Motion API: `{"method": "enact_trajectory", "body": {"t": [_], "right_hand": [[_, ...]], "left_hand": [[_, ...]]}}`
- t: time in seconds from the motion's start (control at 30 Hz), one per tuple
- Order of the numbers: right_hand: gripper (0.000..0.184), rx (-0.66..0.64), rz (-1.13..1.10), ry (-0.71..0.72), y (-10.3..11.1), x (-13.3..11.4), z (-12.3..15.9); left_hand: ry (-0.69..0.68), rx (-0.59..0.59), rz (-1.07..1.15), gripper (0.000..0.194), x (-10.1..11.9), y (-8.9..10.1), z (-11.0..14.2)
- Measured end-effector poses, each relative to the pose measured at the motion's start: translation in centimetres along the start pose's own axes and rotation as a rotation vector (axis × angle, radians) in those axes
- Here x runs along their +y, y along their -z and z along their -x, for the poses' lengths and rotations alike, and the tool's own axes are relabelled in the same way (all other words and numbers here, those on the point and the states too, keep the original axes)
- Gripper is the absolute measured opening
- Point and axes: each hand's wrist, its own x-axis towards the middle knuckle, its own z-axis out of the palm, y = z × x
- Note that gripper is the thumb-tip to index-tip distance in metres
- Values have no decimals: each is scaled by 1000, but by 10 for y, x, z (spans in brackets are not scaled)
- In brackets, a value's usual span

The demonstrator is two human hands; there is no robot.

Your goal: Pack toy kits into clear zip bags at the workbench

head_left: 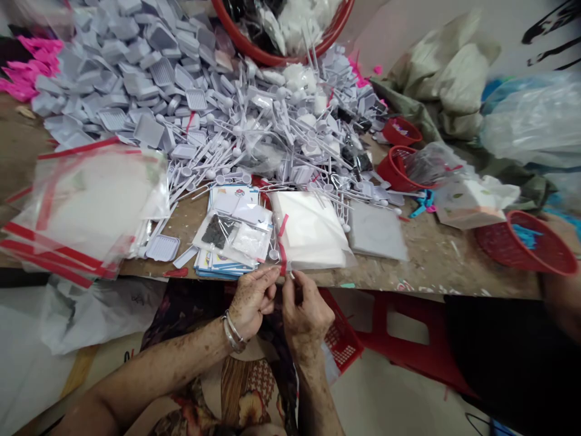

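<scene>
At the table's front edge, my left hand, with bangles on its wrist, is closed in a pinch at the near corner of a clear plastic bag. The bag has a red strip along its left side and white sheets inside. Beside it my right hand is also closed, thumb and finger pinching the same corner. To the left, a small packet of black grains and a packet of white material lie on a stack of printed cards. A small lilac tray lies further left.
A large heap of lilac trays and plastic spoons covers the back. Red-edged bags lie left, a grey-white sheet stack right. Red baskets and a tissue box stand further right, near another person's arm.
</scene>
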Motion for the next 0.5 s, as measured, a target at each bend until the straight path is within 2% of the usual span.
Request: {"method": "enact_trajectory", "body": {"t": [0.1, 0.27, 0.4, 0.5], "right_hand": [[15, -37, -46, -8, 2, -2, 1], [22, -117, -63, -43, -5, 1, 5], [25, -120, -117, -133, -7, 1, 2], [27, -128, -109, -127, -8, -1, -1]], "left_hand": [[-7, -2, 12, 47, -1, 0, 0], [16, -17, 25, 45, -1, 0, 1], [1, 4, 3, 55, -4, -1, 3], [-49, 40, -26, 65, -9, -1, 5]]}}
